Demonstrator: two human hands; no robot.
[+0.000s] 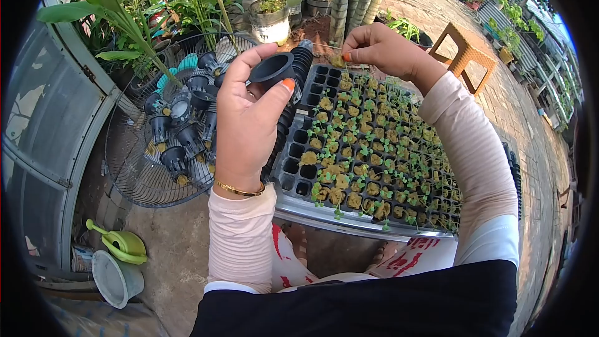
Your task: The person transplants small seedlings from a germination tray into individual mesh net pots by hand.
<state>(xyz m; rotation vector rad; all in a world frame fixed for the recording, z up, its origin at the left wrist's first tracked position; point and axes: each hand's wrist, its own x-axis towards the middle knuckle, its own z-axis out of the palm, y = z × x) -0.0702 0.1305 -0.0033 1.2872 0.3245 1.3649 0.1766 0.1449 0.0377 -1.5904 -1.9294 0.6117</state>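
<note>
My left hand (253, 112) holds a small black net pot (272, 70) between thumb and fingers, its round mouth tilted upward. To the right, my right hand (384, 51) pinches a seedling plug (337, 60), a small brownish clump with a thin stem reaching left. Both hands are above the black seedling tray (291, 166), apart from each other. Green sprouts in yellow-brown plugs fill most of its cells, while the cells along its left side are bare. A nested stack of black net pots (302, 62) lies beside the tray, partly behind my left hand.
At left, a round wire basket (128, 178) holds several black net pots (189, 140). A green watering can (125, 246) and a grey basin (118, 278) are on the ground, lower left. A brown stool (468, 56) stands at right. Potted plants (272, 3) line the back.
</note>
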